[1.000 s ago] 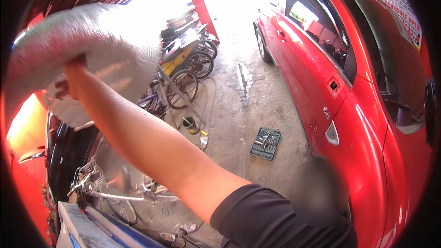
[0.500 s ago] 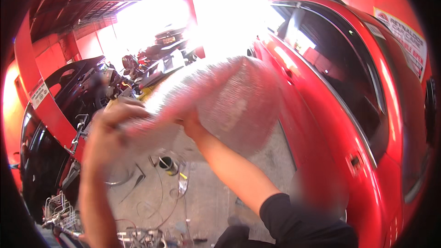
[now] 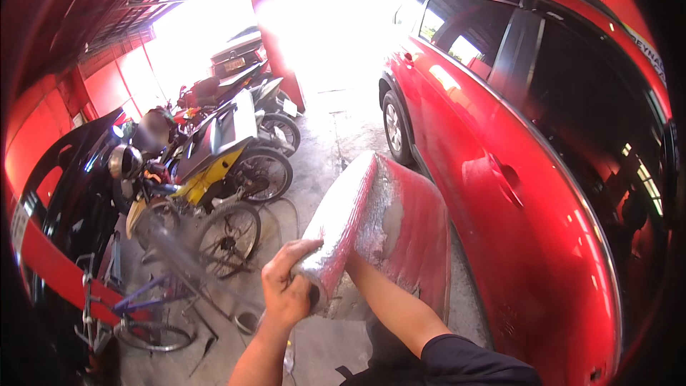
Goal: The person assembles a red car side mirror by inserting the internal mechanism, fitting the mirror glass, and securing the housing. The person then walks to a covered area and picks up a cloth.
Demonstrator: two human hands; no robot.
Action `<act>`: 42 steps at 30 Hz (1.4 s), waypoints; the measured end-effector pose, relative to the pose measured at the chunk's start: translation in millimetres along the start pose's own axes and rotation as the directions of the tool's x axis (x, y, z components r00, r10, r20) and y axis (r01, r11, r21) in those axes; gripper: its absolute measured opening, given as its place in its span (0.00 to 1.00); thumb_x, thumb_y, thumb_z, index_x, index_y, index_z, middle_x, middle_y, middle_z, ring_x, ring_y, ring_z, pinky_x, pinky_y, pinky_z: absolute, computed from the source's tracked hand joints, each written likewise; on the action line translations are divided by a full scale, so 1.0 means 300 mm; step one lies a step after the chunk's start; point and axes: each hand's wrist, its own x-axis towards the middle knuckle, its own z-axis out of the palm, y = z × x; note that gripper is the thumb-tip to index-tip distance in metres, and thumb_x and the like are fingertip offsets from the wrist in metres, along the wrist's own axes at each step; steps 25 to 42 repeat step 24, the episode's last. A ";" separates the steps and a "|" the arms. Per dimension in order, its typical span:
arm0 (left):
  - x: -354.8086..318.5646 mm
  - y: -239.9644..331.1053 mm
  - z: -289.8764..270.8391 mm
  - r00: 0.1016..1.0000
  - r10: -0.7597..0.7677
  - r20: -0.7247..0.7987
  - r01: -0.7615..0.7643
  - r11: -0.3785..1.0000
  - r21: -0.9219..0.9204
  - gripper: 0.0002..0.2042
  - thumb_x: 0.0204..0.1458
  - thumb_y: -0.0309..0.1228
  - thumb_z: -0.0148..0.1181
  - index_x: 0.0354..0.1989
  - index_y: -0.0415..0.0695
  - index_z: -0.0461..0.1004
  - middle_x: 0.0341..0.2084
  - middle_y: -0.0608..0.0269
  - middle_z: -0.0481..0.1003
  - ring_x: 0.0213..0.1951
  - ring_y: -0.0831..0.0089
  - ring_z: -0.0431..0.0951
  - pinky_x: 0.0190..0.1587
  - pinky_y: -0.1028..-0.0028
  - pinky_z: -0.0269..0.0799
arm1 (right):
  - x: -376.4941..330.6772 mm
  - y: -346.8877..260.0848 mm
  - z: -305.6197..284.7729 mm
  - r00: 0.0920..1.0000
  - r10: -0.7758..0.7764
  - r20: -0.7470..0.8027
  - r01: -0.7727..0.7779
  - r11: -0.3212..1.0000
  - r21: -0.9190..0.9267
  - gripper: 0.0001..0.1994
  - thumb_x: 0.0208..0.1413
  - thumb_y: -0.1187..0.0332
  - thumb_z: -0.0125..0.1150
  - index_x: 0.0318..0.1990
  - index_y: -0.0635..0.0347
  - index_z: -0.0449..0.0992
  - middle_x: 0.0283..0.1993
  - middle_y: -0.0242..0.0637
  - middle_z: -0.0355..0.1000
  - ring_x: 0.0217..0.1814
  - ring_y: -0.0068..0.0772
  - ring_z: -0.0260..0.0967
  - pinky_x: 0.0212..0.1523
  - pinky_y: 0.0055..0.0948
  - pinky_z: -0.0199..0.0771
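Note:
A crinkled silvery foil insulation sheet point(image 3: 421, 243), folded over along one side, spans the space in front of me beside the red car point(image 3: 493, 193). My left hand point(image 3: 287, 282) grips the near end of its thick folded edge, fingers curled over the foil and thumb underneath. Bare patches or creases show on the inner face, which picks up red reflections. My right forearm reaches up from the lower right and passes into the fold. The right hand itself is hidden by the foil, so its fingers cannot be seen.
Along the left stand several parked motorcycles, among them a yellow one point(image 3: 204, 184), and a purple bicycle point(image 3: 153, 294). A black car panel point(image 3: 71, 179) leans at the far left. A red post point(image 3: 270, 36) rises behind the motorcycles. Concrete floor point(image 3: 329, 136) runs toward the bright opening.
My view has shifted, showing more of the motorcycles and the car's front wheel. The foil sheet, blurred before, now sits lower and farther right, its fold pointing away from me. My left hand still grips it.

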 end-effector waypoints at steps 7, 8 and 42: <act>0.753 -0.538 0.075 0.887 -0.256 -0.384 0.155 0.949 -0.274 0.20 0.59 0.33 0.54 0.54 0.31 0.77 0.44 0.53 0.81 0.46 0.66 0.81 0.54 0.70 0.76 | 0.880 0.256 -0.091 0.989 0.014 -0.150 -0.050 0.971 -0.236 0.36 0.73 0.52 0.48 0.78 0.68 0.49 0.79 0.58 0.53 0.81 0.56 0.51 0.79 0.44 0.50; 0.848 -0.605 0.065 0.869 -0.283 -0.405 0.143 0.929 -0.340 0.21 0.60 0.34 0.55 0.56 0.31 0.76 0.44 0.53 0.81 0.46 0.66 0.82 0.53 0.70 0.77 | 0.993 0.216 -0.087 0.983 0.075 -0.169 -0.106 0.977 -0.183 0.37 0.73 0.51 0.49 0.78 0.68 0.48 0.78 0.58 0.55 0.80 0.56 0.53 0.78 0.44 0.51; 2.305 -1.495 -0.273 0.947 0.218 -0.235 -0.290 0.895 -0.340 0.16 0.67 0.35 0.52 0.56 0.37 0.73 0.45 0.33 0.78 0.46 0.56 0.82 0.52 0.45 0.78 | 3.171 -0.137 -0.885 0.842 -0.256 0.474 0.417 -0.247 -0.875 0.60 0.47 0.42 0.77 0.81 0.49 0.43 0.80 0.47 0.48 0.84 0.56 0.39 0.81 0.62 0.36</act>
